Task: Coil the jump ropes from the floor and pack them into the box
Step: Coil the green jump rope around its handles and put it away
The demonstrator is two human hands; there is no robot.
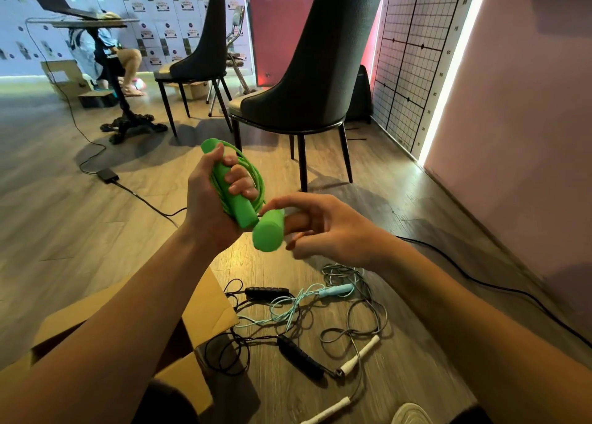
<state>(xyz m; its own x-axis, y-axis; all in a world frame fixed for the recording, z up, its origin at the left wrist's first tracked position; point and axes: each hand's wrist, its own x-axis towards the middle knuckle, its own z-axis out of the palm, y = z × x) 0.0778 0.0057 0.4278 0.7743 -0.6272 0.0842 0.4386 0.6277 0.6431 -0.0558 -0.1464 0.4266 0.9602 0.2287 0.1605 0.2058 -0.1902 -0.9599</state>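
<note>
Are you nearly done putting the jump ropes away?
Not yet. Nothing shows as packed; the box's inside is mostly hidden. In hand: the green rope, coiled in the left hand, the right hand holding its second handle. Left: the black rope, light blue rope and white-handled rope lie tangled on the floor.

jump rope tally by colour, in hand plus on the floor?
Green jump rope: 1, held by left hand and right hand
Black jump rope: 1, on the floor
Light blue jump rope: 1, on the floor
Grey jump rope with white handles: 1, on the floor
Total: 4
</note>
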